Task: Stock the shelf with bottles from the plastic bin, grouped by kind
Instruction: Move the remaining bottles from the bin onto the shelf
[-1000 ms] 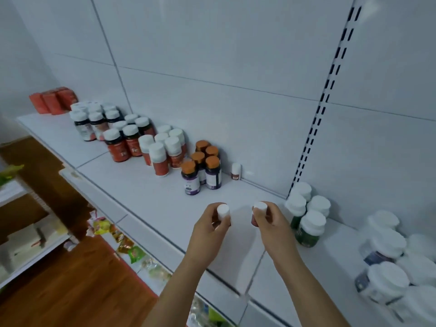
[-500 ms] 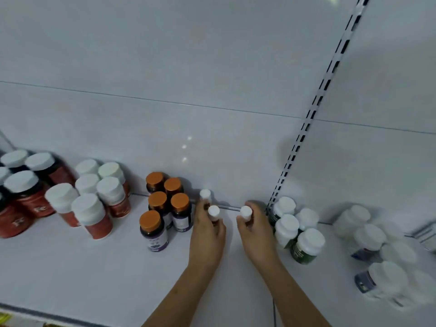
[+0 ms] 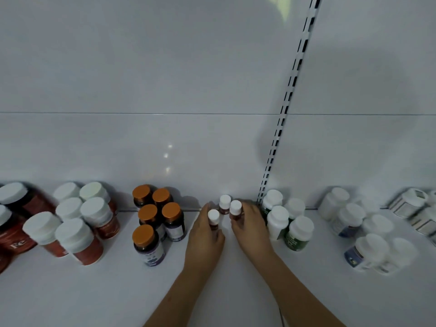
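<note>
My left hand [image 3: 204, 237] grips a small brown bottle with a white cap [image 3: 213, 218] that stands on the white shelf [image 3: 94, 291]. My right hand [image 3: 252, 228] grips a second small white-capped bottle [image 3: 235, 208] just to its right. A third small bottle of the same kind [image 3: 225, 202] stands free behind them against the back wall. All three sit close together between the orange-capped bottles [image 3: 155, 220] and the green-labelled white bottles [image 3: 286, 223]. The plastic bin is out of view.
Red bottles with white caps [image 3: 77, 227] stand in a group at the left, larger dark red ones [image 3: 14, 220] beyond them. White bottles with blue labels [image 3: 363, 237] and boxes [image 3: 415, 211] fill the right. A slotted upright [image 3: 283, 119] runs up the back wall.
Both hands moved forward and closed in toward the back wall, bringing the two held bottles down beside the lone small bottle. My view came closer to the shelf.
</note>
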